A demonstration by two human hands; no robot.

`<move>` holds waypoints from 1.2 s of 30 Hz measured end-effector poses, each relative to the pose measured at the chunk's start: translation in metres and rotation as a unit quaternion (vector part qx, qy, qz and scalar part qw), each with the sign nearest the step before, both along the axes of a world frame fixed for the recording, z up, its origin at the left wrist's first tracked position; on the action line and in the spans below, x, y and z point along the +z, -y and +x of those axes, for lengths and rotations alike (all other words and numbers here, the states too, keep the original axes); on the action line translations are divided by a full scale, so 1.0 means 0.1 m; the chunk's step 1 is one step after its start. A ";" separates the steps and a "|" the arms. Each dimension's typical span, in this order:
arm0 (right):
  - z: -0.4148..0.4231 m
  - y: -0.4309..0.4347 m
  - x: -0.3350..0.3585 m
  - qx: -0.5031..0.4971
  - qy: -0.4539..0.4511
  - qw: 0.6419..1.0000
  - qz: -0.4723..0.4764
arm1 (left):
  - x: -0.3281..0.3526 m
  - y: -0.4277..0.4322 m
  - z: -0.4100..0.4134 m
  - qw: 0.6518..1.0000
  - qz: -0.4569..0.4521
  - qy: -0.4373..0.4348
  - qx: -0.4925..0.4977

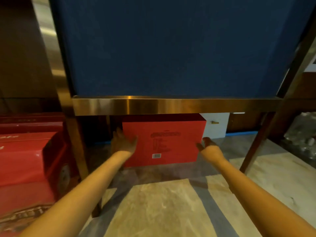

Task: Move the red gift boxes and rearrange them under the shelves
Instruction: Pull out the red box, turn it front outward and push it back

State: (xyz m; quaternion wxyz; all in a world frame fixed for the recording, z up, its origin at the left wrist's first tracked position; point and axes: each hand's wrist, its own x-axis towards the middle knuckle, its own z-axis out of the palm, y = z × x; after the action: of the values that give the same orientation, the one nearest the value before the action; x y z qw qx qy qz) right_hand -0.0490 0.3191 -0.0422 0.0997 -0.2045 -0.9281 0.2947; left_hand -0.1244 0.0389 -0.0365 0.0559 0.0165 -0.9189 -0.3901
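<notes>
— Nearest the camera, what lay in front of the shelf?

— Pale marble-patterned floor (159,202) with grey bands, and two bare forearms reaching forward over it toward the brass-coloured metal shelf frame (171,106) with its dark blue panel.

— And left of that frame?

— A stack of glossy red gift boxes (25,159), just beside its left leg.

— What were the hands doing?

— The left hand (124,142) was pressed flat against the left edge of the red rectangular cardboard gift box (164,142), fingers spread and straight, not curled round anything. The right hand (209,145) was at the box's right edge, palm turned inward, fingers loosely open; whether it touched the box, I could not tell.

— Where was that box?

— Upright on the floor under the frame's lowest bar, barcode side facing out.

— Behind it?

— A white cabinet (217,124), right of the box.
</notes>
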 end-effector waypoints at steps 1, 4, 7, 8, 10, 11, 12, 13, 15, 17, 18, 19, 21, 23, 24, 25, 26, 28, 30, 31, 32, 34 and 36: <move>-0.10 -0.09 0.03 -0.016 -0.013 1.000 -0.010 | 0.03 -0.03 -0.12 0.999 0.036 -0.001 0.017; -0.37 -0.28 0.12 -0.042 -0.023 0.998 -0.041 | 0.10 -0.11 -0.40 0.990 0.140 0.018 0.027; -0.56 -0.38 0.17 -0.010 -0.067 0.995 -0.075 | 0.18 -0.16 -0.57 0.985 0.169 0.015 0.042; -0.60 -0.40 0.17 -0.001 -0.078 0.992 -0.095 | 0.18 -0.16 -0.60 0.986 0.155 0.013 0.051; -0.71 -0.42 0.17 -0.007 -0.087 0.988 -0.130 | 0.13 -0.15 -0.64 0.990 0.128 0.006 0.060; -0.77 -0.43 0.17 -0.019 -0.090 0.985 -0.144 | 0.10 -0.16 -0.65 0.991 0.119 -0.003 0.063; -0.81 -0.43 0.16 -0.033 -0.089 0.983 -0.156 | 0.07 -0.16 -0.66 0.991 0.116 -0.015 0.071; -0.83 -0.44 0.15 -0.047 -0.091 0.981 -0.166 | 0.06 -0.17 -0.66 0.989 0.118 -0.027 0.083; -0.85 -0.44 0.12 -0.071 -0.107 0.977 -0.168 | 0.03 -0.18 -0.66 0.986 0.127 -0.035 0.107; -0.85 -0.43 0.09 -0.092 -0.121 0.977 -0.151 | 0.01 -0.16 -0.67 0.980 0.158 -0.022 0.118; -0.85 -0.43 0.09 -0.101 -0.127 0.976 -0.144 | 0.00 -0.14 -0.67 0.975 0.185 -0.016 0.119; -0.85 -0.43 0.09 -0.110 -0.131 0.975 -0.139 | -0.01 -0.13 -0.65 0.970 0.213 -0.010 0.117; -0.83 -0.42 0.09 -0.118 -0.138 0.975 -0.129 | -0.03 -0.13 -0.60 0.963 0.239 -0.017 0.121; -0.79 -0.42 0.07 -0.114 -0.153 0.974 -0.120 | -0.05 -0.14 -0.52 0.960 0.238 -0.050 0.141; -0.76 -0.41 0.07 -0.111 -0.159 0.974 -0.119 | -0.06 -0.15 -0.47 0.958 0.241 -0.055 0.144; -0.72 -0.40 0.07 -0.109 -0.162 0.973 -0.121 | -0.06 -0.16 -0.41 0.958 0.245 -0.052 0.144; -0.68 -0.40 0.07 -0.109 -0.163 0.973 -0.124 | -0.06 -0.15 -0.36 0.958 0.245 -0.045 0.142; -0.60 -0.39 0.07 -0.114 -0.157 0.973 -0.126 | -0.07 -0.11 -0.26 0.960 0.240 -0.032 0.140; -0.50 -0.38 0.08 -0.119 -0.149 0.973 -0.128 | -0.07 -0.08 -0.16 0.964 0.222 -0.020 0.146; -0.45 -0.37 0.08 -0.121 -0.145 0.974 -0.128 | -0.07 -0.07 -0.09 0.966 0.211 -0.014 0.151; -0.39 -0.36 0.08 -0.119 -0.141 0.975 -0.126 | -0.06 -0.06 -0.03 0.966 0.205 -0.012 0.155; -0.25 -0.33 0.07 -0.109 -0.145 0.976 -0.117 | -0.06 -0.04 0.11 0.968 0.199 -0.022 0.153; -0.10 -0.30 0.04 -0.099 -0.172 0.973 -0.119 | -0.08 -0.01 0.24 0.968 0.203 -0.032 0.142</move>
State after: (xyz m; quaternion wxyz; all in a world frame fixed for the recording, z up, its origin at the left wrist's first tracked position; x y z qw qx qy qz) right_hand -0.0588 0.3487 -0.0384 0.2613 -0.2517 -0.8304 0.4229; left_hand -0.1000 0.0396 -0.0445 0.1361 0.1455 -0.8067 -0.5564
